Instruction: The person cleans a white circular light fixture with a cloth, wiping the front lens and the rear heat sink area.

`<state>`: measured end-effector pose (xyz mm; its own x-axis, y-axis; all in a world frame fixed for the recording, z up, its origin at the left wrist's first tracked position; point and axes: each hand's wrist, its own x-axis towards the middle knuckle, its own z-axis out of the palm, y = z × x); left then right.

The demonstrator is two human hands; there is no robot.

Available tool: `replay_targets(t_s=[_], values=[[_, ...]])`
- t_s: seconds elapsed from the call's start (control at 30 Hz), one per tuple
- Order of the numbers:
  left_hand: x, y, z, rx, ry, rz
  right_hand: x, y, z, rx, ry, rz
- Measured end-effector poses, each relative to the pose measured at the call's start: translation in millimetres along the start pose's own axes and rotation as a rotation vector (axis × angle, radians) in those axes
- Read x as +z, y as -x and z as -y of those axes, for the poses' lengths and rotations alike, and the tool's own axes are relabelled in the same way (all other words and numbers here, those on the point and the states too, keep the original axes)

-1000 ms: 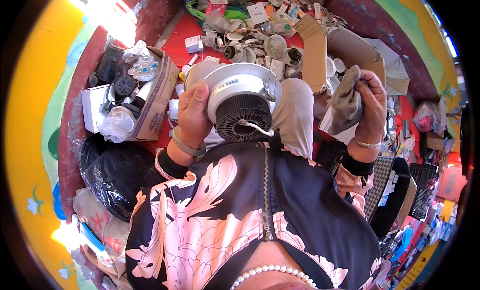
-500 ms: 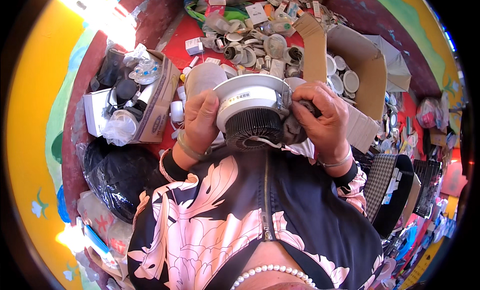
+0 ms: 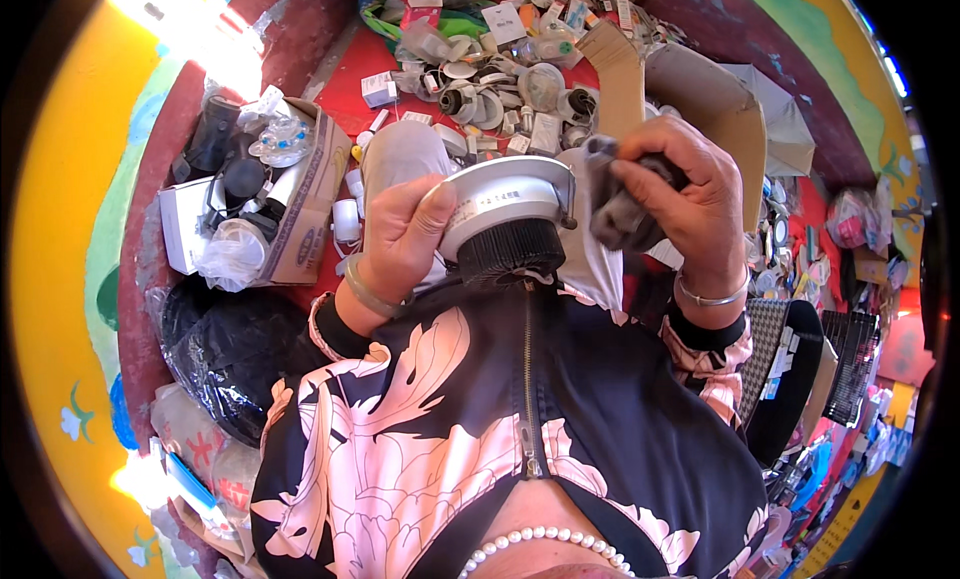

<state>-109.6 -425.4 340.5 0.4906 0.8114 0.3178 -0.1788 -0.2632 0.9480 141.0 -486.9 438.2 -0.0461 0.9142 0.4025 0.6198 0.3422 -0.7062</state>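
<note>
At centre | left fingers point(image 3: 397, 211) grip lamp point(image 3: 510, 217) | dark print point(image 3: 487, 201) on side

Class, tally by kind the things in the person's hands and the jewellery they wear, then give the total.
Lamp, in the left hand: 1
Grey cloth, in the right hand: 1
Bangles: 2
Bead necklace: 1
Total: 5
</note>
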Motion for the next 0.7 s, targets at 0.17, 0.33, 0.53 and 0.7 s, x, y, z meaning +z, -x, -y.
replay_targets(t_s=[0.17,0.33,0.53,0.7], values=[[6,-3,-12,0.144,-0.224,0.032,15,-19,-3,0.017,0.057,0.259],[-1,1,-2,0.161,-0.189,0.053,20,-26,-29,0.325,-0.317,0.600],[3,2,4,0.111,-0.197,0.105,30,-20,-42,0.350,-0.215,0.625],[8,-1,7,0.082,-0.207,0.123,43,-16,-36,0.231,0.071,0.598]])
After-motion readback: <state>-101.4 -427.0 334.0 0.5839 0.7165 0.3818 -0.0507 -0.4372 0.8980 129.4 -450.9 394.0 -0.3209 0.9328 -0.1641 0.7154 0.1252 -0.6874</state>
